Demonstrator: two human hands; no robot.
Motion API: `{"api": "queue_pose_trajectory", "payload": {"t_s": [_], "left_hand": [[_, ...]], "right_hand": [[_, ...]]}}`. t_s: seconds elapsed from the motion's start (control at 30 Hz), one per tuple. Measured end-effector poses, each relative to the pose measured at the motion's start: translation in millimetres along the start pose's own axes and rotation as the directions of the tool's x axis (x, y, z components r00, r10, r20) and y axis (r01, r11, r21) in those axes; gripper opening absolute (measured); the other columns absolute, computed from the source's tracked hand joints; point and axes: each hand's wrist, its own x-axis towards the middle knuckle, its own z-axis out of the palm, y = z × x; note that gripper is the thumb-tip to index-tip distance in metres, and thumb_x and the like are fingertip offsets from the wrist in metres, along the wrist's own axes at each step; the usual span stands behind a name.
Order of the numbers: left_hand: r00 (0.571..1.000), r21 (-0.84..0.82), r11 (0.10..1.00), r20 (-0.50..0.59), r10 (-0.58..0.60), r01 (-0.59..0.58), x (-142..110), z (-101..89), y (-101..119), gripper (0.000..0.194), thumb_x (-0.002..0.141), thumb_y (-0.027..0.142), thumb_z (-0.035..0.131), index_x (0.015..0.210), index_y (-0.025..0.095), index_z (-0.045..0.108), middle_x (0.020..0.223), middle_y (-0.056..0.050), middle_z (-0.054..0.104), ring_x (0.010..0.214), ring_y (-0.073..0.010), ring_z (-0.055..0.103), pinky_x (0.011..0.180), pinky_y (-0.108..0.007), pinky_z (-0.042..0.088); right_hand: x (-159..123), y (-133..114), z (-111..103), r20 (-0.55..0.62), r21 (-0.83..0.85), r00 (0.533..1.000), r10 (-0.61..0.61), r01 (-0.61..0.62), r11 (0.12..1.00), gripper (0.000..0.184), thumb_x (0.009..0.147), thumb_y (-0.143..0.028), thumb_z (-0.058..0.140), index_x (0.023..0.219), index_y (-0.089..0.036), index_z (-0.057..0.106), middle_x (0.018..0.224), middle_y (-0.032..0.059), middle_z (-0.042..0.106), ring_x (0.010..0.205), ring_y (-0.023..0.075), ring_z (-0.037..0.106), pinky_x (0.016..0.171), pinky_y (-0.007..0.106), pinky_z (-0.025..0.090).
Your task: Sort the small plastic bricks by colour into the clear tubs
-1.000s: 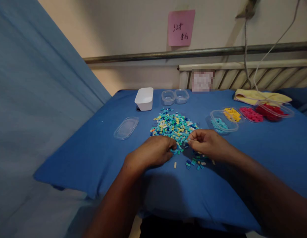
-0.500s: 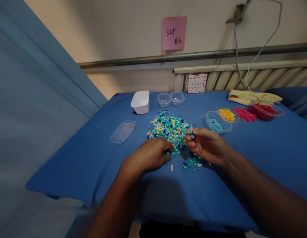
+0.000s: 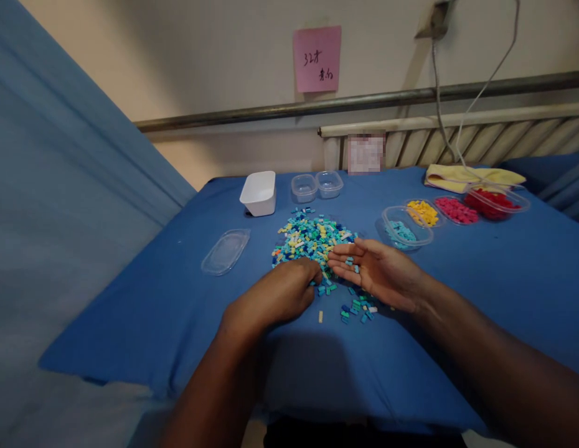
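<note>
A heap of small toy bricks [image 3: 312, 236] in blue, teal, green, cream and yellow lies on the blue cloth. My left hand [image 3: 289, 287] is at its near edge, palm down, with fingers closed; a bit of blue shows by the fingertips, but what they hold is hidden. Just right of it, my right hand [image 3: 376, 270] is turned palm up above the heap's near right side. On its lightly cupped, stretched fingers rest a few light-blue bricks [image 3: 352, 264]. Below this hand lie several loose bricks [image 3: 357, 308], and a single cream brick [image 3: 320, 317] lies nearer me.
At the back stand a white tub [image 3: 260, 196] and two clear containers [image 3: 304, 188]. A clear lid [image 3: 225, 252] lies left. On the right are containers of light-blue bricks [image 3: 401, 234], yellow bricks [image 3: 423, 213], pink bricks [image 3: 456, 210] and red bricks [image 3: 490, 202], beside a yellow cloth [image 3: 471, 177].
My right hand has gone from a pinch at the heap to palm up, the light-blue bricks now showing on its fingers. My left hand stays at the heap, its fingers drawn closer together.
</note>
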Motion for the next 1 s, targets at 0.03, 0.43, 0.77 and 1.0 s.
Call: {"api": "queue_pose_trajectory", "payload": {"t_s": [0.03,0.43,0.77,1.0], "left_hand": [[1.000,-0.012,1.000,-0.030,0.000,-0.001,1,-0.5,-2,0.026,0.089,0.008,0.055,0.106,0.021,0.070,0.104,-0.005,0.076,0.094,-0.0228,0.069,0.082,-0.035,0.049],[0.921,-0.269,0.932,-0.366,0.135,-0.244,9,-5.1,5,0.022,0.102,0.018,0.068,0.121,0.024,0.076,0.115,-0.004,0.076,0.107,-0.0195,0.070,0.097,-0.035,0.053],[0.999,0.052,0.998,-0.023,0.044,-0.042,-6,-3.5,-5,0.030,0.094,0.011,0.068,0.118,0.026,0.078,0.120,-0.005,0.074,0.110,-0.0239,0.070,0.094,-0.035,0.055],[0.999,0.101,0.994,-0.007,0.034,-0.033,-3,-2.1,-4,0.016,0.098,0.016,0.069,0.110,0.024,0.077,0.113,-0.005,0.076,0.106,-0.0232,0.070,0.095,-0.035,0.055]], "right_hand": [[0,1,0,0.002,-0.008,1.000,0.000,0.000,1.000,0.025,0.109,-0.032,0.062,0.107,-0.014,0.079,0.117,0.0146,0.079,0.114,0.0208,0.075,0.118,0.037,0.056],[-5,11,8,0.089,0.052,0.996,-0.017,0.012,0.999,0.024,0.110,-0.041,0.068,0.110,-0.019,0.077,0.117,0.0094,0.078,0.115,0.0200,0.074,0.116,0.039,0.059],[-2,2,6,-0.098,0.077,0.988,-0.120,0.128,0.989,0.020,0.106,-0.036,0.074,0.096,-0.019,0.074,0.114,0.0107,0.078,0.123,0.0233,0.074,0.118,0.043,0.060],[-3,5,8,-0.104,0.049,0.987,-0.119,0.124,0.991,0.020,0.108,-0.036,0.071,0.099,-0.019,0.076,0.114,0.0101,0.078,0.121,0.0220,0.074,0.116,0.039,0.061]]}}
